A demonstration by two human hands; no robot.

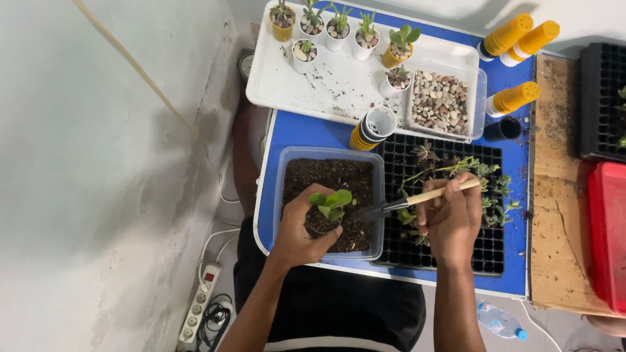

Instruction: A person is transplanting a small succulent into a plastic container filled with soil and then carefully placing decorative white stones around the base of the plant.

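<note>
My left hand [297, 231] grips a small dark pot [321, 225] holding a green succulent [331, 202], over a clear tub of dark soil [329, 173]. My right hand [451, 218] holds a small trowel with a wooden handle [443, 191]; its dark metal blade [372, 210] points left and touches the soil beside the pot. Under my right hand lies a black seedling tray [486, 251] with several loose green cuttings [486, 171].
A white tray [326, 88] at the back carries several small potted succulents and a clear box of pebbles [440, 103]. Stacked pots [373, 127] lie beside it. Yellow bottles [515, 98] stand at right. A power strip [199, 303] lies on the floor.
</note>
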